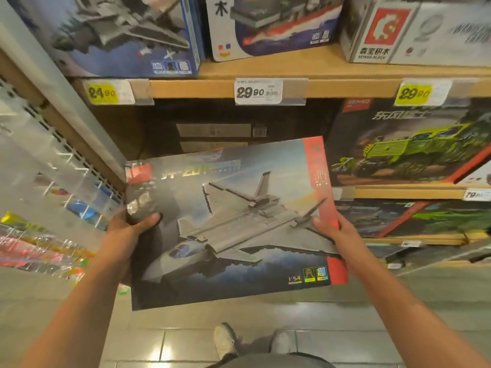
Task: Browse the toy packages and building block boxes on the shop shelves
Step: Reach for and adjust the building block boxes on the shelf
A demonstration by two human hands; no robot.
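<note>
Grey jet fighter box (233, 221) is held flat in front of the wooden shelves (265, 87), above the tiled floor. The left hand (130, 224) grips its left edge with the thumb on top, and the right hand (332, 229) grips the right red edge. Behind it is a green truck box (414, 144). The title on the held box looks blurred, perhaps from glare.

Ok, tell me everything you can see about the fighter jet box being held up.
The flat rectangular cardboard box printed with a grey fighter jet looks glossy, with red bands at its right edge and a red tag top left. It is tilted, held in front of the shelves above the floor. The left hand grips its left edge, the right hand its right edge.
</note>
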